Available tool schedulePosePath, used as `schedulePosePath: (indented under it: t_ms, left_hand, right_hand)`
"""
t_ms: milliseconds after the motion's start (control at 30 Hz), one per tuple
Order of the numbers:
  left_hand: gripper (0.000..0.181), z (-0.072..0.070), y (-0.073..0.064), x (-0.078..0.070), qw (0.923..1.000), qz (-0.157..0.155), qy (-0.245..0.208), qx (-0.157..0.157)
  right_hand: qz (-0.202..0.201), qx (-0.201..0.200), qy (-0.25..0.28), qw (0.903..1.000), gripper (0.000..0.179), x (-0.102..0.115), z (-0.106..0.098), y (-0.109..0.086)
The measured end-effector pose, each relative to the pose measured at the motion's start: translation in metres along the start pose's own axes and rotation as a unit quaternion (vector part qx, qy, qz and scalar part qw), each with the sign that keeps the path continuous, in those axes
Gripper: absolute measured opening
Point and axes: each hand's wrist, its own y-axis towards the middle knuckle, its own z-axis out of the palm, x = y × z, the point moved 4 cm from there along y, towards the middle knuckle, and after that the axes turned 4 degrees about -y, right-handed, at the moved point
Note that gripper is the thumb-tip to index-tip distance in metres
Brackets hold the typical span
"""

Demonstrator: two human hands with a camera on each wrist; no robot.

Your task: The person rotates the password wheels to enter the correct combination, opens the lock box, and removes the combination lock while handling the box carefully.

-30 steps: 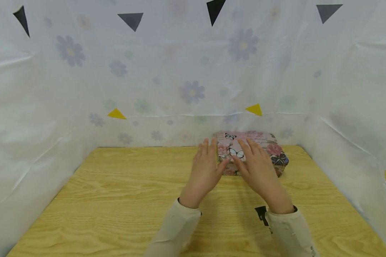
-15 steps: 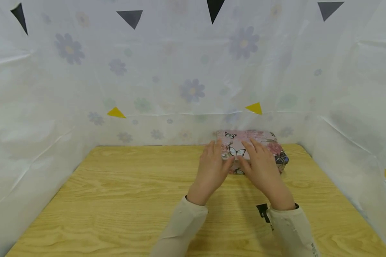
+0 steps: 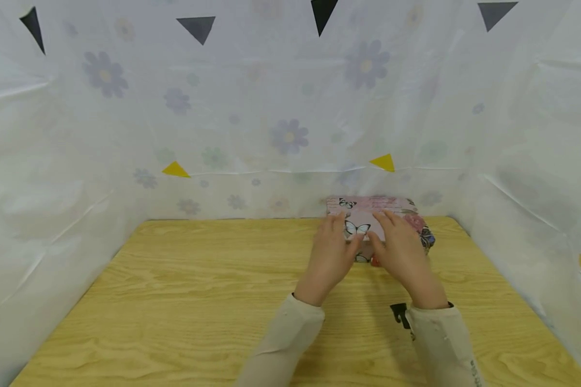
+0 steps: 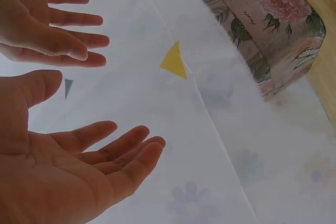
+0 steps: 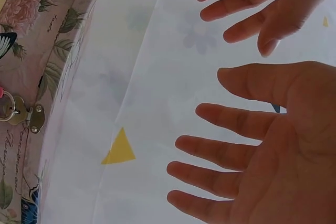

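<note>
While the floral box (image 3: 363,217) sits toward the back of the desk (image 3: 174,279), my left hand (image 3: 332,253) and right hand (image 3: 403,250) hover near it, relaxed and released.

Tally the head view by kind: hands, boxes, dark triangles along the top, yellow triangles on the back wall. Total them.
Left hand and right hand: 2
Flowered box: 1
Dark triangles along the top: 4
Yellow triangles on the back wall: 2
Total: 9
</note>
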Motion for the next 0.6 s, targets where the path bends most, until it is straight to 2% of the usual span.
schedulePosePath:
  t_ms: [233, 500, 600]
  left_hand:
    - [0.057, 0.006, 0.003, -0.002, 0.9998, -0.008, -0.019, 0.006]
    - [0.056, 0.015, 0.008, -0.004, 0.9992, -0.024, -0.026, 0.017]
    - [0.054, 0.019, 0.009, -0.004, 0.998, -0.036, -0.045, 0.025]
  right_hand:
    - [0.018, 0.019, 0.01, 0.9996, 0.048, -0.007, 0.004, 0.001]
    - [0.032, 0.013, 0.021, 0.9992, 0.044, -0.013, 0.005, 0.003]
    - [0.037, 0.014, 0.035, 0.9986, 0.043, -0.016, 0.005, 0.003]
